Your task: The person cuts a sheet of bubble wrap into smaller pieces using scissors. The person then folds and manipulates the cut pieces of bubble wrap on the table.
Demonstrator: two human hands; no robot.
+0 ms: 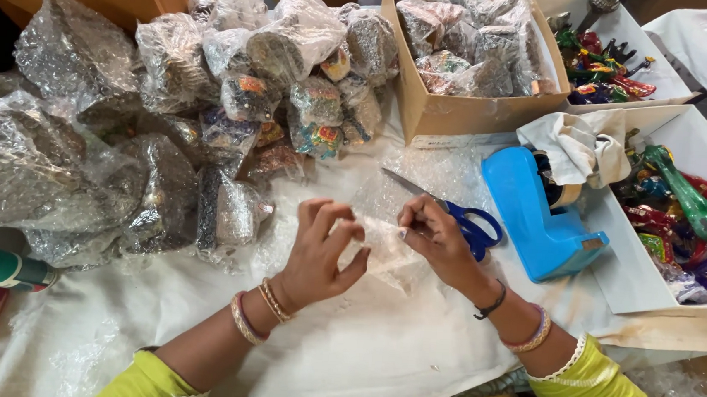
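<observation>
Right now the left hand (316, 254) and right hand (437, 242) pinch a small see-through bubble wrap piece (383, 246) above the white cloth table (376, 349) — it could tear if tugged, I think.

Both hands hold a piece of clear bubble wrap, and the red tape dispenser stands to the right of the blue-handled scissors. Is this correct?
Not quite: the head view shows the plastic tape dispenser is blue, not red. The rest holds: the left hand and right hand hold the piece of clear bubble wrap, and the dispenser stands right of the blue-handled scissors.
</observation>
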